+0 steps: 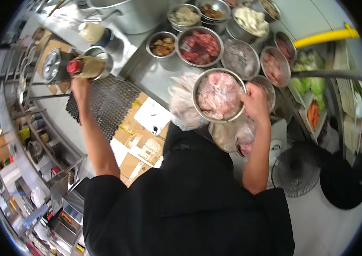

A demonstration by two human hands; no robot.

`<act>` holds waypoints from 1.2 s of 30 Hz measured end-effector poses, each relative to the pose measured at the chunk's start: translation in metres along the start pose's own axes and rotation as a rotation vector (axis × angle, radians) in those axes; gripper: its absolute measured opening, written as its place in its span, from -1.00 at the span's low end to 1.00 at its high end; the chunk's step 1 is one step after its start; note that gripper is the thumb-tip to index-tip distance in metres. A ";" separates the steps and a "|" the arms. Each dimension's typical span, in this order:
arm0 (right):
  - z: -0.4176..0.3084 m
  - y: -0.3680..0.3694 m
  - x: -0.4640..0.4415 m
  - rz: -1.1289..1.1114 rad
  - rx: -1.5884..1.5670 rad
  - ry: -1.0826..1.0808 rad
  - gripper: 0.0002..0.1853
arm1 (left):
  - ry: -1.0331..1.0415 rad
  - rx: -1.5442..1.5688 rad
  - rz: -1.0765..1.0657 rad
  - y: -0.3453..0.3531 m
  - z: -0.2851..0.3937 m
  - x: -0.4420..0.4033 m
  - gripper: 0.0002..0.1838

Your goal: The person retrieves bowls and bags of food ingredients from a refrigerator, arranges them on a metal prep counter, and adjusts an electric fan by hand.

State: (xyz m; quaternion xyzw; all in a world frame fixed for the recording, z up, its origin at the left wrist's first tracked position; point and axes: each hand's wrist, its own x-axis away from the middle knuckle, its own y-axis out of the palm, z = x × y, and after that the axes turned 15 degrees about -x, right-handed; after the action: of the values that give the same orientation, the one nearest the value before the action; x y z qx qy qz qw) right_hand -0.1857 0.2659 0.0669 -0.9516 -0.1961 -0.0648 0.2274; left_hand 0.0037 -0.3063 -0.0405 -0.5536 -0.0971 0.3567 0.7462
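My right hand is closed on the rim of a round metal bowl, which holds pale pink raw meat partly wrapped in clear plastic. At the upper left my left hand reaches up to a red-capped bottle of brownish contents. Its fingers are hidden behind the bottle, so I cannot see whether they close round it. Beside that bottle are a metal pot and another metal bowl. A cloudy plastic bag lies just left of the meat bowl.
Several metal bowls stand along the counter, one with dark red meat. A big stockpot is behind them. Right are a yellow pipe, vegetable crates and a fan. Cardboard and a black mat cover the floor.
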 end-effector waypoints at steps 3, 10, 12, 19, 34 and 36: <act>-0.038 0.019 -0.001 -0.057 -0.123 0.063 -0.84 | -0.494 -0.014 -0.071 0.010 0.020 -0.002 -0.60; -0.046 0.110 -0.051 -0.286 -0.191 -0.071 -0.83 | -0.715 0.496 -0.106 0.061 0.011 0.004 -0.64; -0.034 0.144 -0.066 -0.358 -0.237 -0.057 -0.84 | -0.687 0.617 -0.101 0.069 0.005 0.010 -0.60; -0.001 0.216 -0.091 -0.323 -0.241 0.053 -0.79 | -0.701 0.626 -0.159 0.043 0.054 0.096 -0.54; -0.059 0.202 -0.215 -0.248 0.551 -0.520 -0.82 | -0.057 0.134 -0.311 0.032 0.189 0.160 -0.58; -0.063 0.217 -0.221 -0.376 0.715 -0.456 -0.77 | -0.127 0.036 -0.358 0.034 0.195 0.158 -0.55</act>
State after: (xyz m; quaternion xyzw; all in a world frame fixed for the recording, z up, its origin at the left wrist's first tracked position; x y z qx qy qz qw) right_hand -0.3027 -0.0174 -0.0124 -0.7515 -0.4202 0.1777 0.4765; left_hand -0.0009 -0.0528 -0.0382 -0.4905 -0.2345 0.2539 0.8000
